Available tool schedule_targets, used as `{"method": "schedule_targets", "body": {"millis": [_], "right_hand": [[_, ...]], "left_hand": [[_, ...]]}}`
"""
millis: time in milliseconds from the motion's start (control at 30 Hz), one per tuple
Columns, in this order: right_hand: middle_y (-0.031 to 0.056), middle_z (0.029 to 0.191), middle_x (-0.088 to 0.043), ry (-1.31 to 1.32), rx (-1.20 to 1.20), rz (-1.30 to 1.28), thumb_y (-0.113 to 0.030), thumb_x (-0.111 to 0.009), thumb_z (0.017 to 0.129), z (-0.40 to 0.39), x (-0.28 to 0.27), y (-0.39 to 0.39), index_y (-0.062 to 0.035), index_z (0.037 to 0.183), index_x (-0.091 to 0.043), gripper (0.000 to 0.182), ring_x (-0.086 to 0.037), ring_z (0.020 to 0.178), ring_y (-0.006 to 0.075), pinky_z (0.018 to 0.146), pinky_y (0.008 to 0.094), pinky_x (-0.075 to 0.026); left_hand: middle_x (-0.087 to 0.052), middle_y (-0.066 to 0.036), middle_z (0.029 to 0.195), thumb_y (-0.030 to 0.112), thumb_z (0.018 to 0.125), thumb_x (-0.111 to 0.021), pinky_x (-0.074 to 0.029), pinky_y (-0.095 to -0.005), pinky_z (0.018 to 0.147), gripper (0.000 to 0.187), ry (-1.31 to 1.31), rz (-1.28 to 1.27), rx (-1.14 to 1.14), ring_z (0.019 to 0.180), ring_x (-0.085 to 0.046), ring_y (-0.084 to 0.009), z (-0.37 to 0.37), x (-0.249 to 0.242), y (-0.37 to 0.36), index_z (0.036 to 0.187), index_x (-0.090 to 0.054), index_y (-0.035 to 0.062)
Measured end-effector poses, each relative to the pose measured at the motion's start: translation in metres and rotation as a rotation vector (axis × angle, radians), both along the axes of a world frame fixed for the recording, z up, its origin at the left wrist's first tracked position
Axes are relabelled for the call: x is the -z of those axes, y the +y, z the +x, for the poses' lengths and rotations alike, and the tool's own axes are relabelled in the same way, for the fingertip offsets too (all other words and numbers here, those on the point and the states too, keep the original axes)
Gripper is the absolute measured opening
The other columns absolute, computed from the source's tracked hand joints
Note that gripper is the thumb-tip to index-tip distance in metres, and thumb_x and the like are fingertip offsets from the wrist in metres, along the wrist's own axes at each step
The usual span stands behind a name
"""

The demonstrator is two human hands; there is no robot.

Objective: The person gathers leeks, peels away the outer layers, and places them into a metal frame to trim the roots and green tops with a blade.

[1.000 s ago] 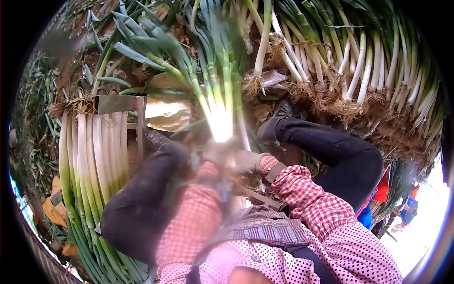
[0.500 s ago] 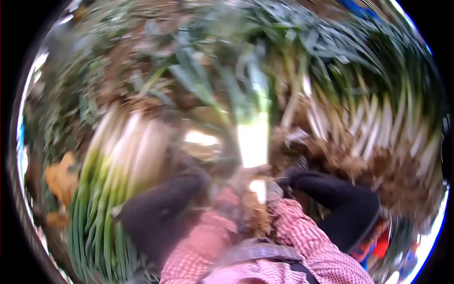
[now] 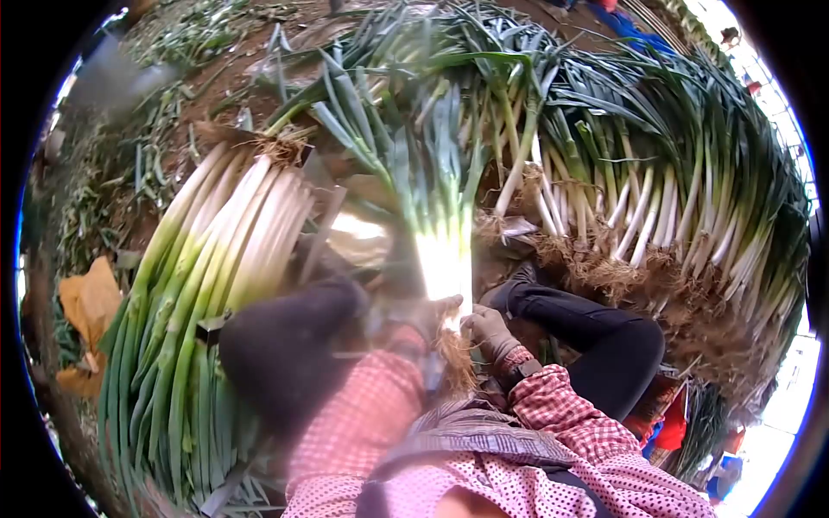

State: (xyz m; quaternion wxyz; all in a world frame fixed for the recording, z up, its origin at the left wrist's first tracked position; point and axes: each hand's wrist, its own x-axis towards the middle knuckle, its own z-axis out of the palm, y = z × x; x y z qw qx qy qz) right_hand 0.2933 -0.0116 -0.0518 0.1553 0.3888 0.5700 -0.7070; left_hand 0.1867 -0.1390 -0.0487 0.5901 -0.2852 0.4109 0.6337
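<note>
A bunch of long green onions [image 3: 445, 250] stands in front of me, white stems toward me and leaves pointing away. Its brown roots [image 3: 456, 358] hang down near my lap. My left hand [image 3: 432, 312] is wrapped round the lower white stems, partly blurred. Against the right side of the same stems, just above the roots, my right hand [image 3: 490, 332] has its fingers closed on them. The glare on the white stems hides some detail.
A large pile of green onions [image 3: 656, 207] lies to the right, roots toward me. On the left is a thick bundle of green onions [image 3: 207, 285], roots away from me. A tan dry leaf or scrap [image 3: 91, 302] lies far left. My bent knees [image 3: 289, 341] flank the bunch.
The view has steadied and shifted slightly. The bunch and both hands sit a little higher and further left in view. My hands remain at the lower stems.
</note>
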Motion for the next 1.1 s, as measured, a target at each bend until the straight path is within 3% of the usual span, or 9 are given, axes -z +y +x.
{"method": "schedule_targets", "body": {"millis": [67, 200, 333, 467, 633, 867, 967, 1033, 1100], "right_hand": [[0.0057, 0.108, -0.063, 0.05, -0.184, -0.196, -0.006, -0.065, 0.08, -0.009, -0.024, 0.013, 0.0013, 0.13, -0.053, 0.051, -0.058, 0.1, 0.0157, 0.089, 0.0294, -0.047], [0.0104, 0.123, -0.053, -0.024, -0.231, -0.18, -0.005, -0.072, 0.073, -0.025, -0.065, 0.027, 0.0013, 0.142, -0.034, 0.079, -0.052, 0.114, 0.0197, 0.095, 0.0318, -0.045], [0.0029, 0.087, -0.066, -0.21, -0.148, -0.367, -0.015, -0.073, 0.087, -0.019, -0.04, 0.048, 0.0009, 0.114, -0.061, 0.033, -0.064, 0.083, 0.0144, 0.076, 0.0267, -0.052], [0.0044, 0.091, -0.065, 0.049, -0.116, -0.09, -0.006, -0.079, 0.075, 0.005, 0.037, 0.046, 0.0013, 0.101, -0.065, 0.03, -0.062, 0.08, 0.0145, 0.071, 0.0289, -0.05], [0.0057, 0.102, -0.064, -0.133, -0.111, -0.216, -0.006, -0.077, 0.078, -0.021, -0.096, 0.056, 0.0005, 0.119, -0.056, 0.046, -0.062, 0.087, 0.0136, 0.075, 0.0273, -0.052], [0.0044, 0.102, -0.061, -0.262, -0.55, 0.345, -0.019, -0.085, 0.07, 0.075, -0.255, 0.092, 0.0014, 0.121, -0.053, 0.064, -0.056, 0.093, 0.0134, 0.084, 0.0293, -0.048], [0.0089, 0.104, -0.061, -0.462, -0.425, 0.312, -0.022, -0.083, 0.065, 0.098, -0.277, 0.061, 0.0022, 0.124, -0.05, 0.072, -0.058, 0.096, 0.0176, 0.089, 0.0306, -0.047], [0.0162, 0.104, -0.064, -0.48, -0.59, 0.523, -0.028, -0.083, 0.064, 0.118, -0.275, 0.05, 0.0035, 0.125, -0.049, 0.076, -0.062, 0.098, 0.0267, 0.087, 0.0364, -0.049], [0.0216, 0.101, -0.065, -0.622, -0.609, 0.529, -0.029, -0.081, 0.066, 0.114, -0.29, 0.037, 0.0029, 0.124, -0.049, 0.073, -0.065, 0.096, 0.0318, 0.085, 0.0387, -0.05]], "left_hand": [[-0.068, -0.016, 0.101, 0.029, 0.096, -0.062, -0.054, -0.0283, 0.063, 0.037, 0.025, -0.047, 0.132, 0.081, -0.065, -0.0229, -0.002, 0.002, 0.004, 0.114, -0.064, -0.0043], [-0.069, -0.014, 0.104, 0.042, 0.101, -0.051, -0.052, -0.0295, 0.08, 0.047, -0.197, 0.21, 0.168, 0.089, -0.064, -0.0229, 0.014, 0.077, 0.034, 0.118, -0.061, -0.0012], [-0.069, -0.012, 0.098, 0.049, 0.101, -0.047, -0.052, -0.0302, 0.076, 0.053, -0.295, 0.225, 0.343, 0.083, -0.062, -0.0208, 0.004, 0.05, 0.041, 0.115, -0.061, 0.0], [-0.068, -0.016, 0.096, 0.067, 0.094, -0.045, -0.053, -0.0339, 0.075, 0.071, -0.254, 0.21, 0.389, 0.083, -0.061, -0.0225, 0.01, 0.096, 0.046, 0.113, -0.061, 0.0004], [-0.066, -0.013, 0.105, 0.074, 0.089, -0.042, -0.052, -0.0399, 0.081, 0.076, -0.172, 0.395, 0.06, 0.091, -0.06, -0.0244, -0.004, 0.044, 0.073, 0.119, -0.058, 0.0057], [-0.063, -0.008, 0.117, 0.084, 0.082, -0.038, -0.05, -0.0484, 0.09, 0.086, -0.187, 0.543, -0.392, 0.103, -0.058, -0.0272, -0.005, 0.021, 0.103, 0.128, -0.054, 0.0131], [-0.062, -0.006, 0.123, 0.088, 0.079, -0.037, -0.05, -0.052, 0.094, 0.091, -0.108, 0.5, -0.334, 0.108, -0.058, -0.0284, 0.018, 0.012, 0.095, 0.132, -0.052, 0.0163], [-0.057, -0.008, 0.131, 0.088, 0.079, -0.036, -0.046, -0.0497, 0.1, 0.094, 0.44, 0.374, 0.026, 0.115, -0.055, -0.03, 0.031, 0.006, 0.089, 0.139, -0.046, 0.0164], [-0.05, -0.012, 0.14, 0.088, 0.079, -0.036, -0.043, -0.047, 0.105, 0.098, 0.436, 0.455, -0.021, 0.122, -0.051, -0.0315, 0.042, 0.014, 0.088, 0.145, -0.04, 0.0155]]}}
